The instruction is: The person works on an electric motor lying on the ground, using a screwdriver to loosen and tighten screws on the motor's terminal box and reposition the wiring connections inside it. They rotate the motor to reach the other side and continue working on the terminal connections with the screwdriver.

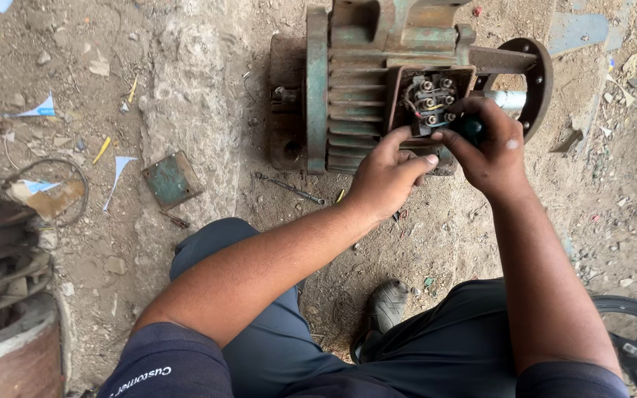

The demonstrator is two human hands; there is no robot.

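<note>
Down on the dirt sits a green motor (355, 96). Its open wire box (430, 99) faces up. The left hand (388, 177) pinches the box's near edge. The right hand (492, 147) grips a dark tool handle (470, 130) just beside the box.

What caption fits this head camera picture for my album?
Both hands, left hand and right hand, work at the open terminal box of an old green motor.
</note>
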